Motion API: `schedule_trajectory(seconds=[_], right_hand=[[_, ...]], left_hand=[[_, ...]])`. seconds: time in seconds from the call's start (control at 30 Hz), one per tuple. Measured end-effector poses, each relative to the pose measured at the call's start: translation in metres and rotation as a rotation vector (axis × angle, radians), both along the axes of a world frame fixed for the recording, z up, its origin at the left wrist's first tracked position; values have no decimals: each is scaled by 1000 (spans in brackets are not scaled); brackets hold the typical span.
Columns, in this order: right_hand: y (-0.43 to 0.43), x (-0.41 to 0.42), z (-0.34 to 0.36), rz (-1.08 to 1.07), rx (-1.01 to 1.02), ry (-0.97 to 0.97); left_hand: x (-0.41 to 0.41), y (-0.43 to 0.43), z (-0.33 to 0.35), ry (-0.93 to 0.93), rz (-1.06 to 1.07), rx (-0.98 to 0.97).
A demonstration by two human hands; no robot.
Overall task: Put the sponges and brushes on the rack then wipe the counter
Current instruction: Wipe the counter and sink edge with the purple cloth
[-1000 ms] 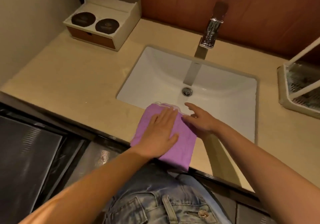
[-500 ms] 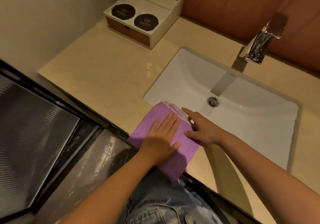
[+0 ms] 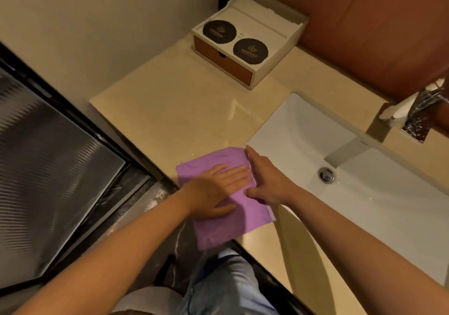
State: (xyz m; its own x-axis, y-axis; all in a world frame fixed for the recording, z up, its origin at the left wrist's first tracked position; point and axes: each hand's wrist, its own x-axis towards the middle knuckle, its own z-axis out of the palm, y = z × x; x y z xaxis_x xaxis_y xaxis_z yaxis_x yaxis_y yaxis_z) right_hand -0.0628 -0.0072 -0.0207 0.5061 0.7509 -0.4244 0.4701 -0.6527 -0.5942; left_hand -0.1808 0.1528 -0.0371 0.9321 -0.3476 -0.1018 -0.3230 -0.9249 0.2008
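Purple cloth (image 3: 218, 229) beneath flat left hand (image 3: 213, 193) (right hand (image 3: 269, 183) alongside)

A beige tabletop (image 3: 184, 110) is carrying a white box (image 3: 267, 32) at upper centre. A purple cloth (image 3: 218, 229) is lying over its lower edge, just left of the sink (image 3: 303, 130).

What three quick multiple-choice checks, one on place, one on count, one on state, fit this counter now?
1. The cloth lies: A) on the counter's front edge, beside the sink; B) inside the sink; C) on a shelf.
2. Black discs on the box: A) one; B) two; C) four.
3. The left hand is: A) fisted; B) pinching a corner; C) flat on the cloth.
Answers: 1 A, it overhangs that edge; 2 B, two sit side by side; 3 C, straight fingers press it.
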Motion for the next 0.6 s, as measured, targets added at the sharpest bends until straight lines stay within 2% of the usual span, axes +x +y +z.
schedule_trajectory(seconds=[0.03, 0.13, 0.2, 0.27, 0.37, 0.6], right_hand=[[4, 2, 8, 10, -8, -11], [10, 7, 19, 6, 6, -46], [18, 9, 17, 74, -36, -109], [24, 7, 17, 186, -85, -206], [32, 3, 22, 400, -74, -414], [52, 2, 25, 502, -81, -458]], left_hand=[[-4, -2, -1, -45, 81, 29], [-26, -20, -8, -129, 501, -10], [-44, -33, -11, -111, 740, 2], [-56, -44, -11, -40, 880, 16], [-62, -47, -13, 42, 947, 40], [-65, -9, -15, 70, 884, 92]])
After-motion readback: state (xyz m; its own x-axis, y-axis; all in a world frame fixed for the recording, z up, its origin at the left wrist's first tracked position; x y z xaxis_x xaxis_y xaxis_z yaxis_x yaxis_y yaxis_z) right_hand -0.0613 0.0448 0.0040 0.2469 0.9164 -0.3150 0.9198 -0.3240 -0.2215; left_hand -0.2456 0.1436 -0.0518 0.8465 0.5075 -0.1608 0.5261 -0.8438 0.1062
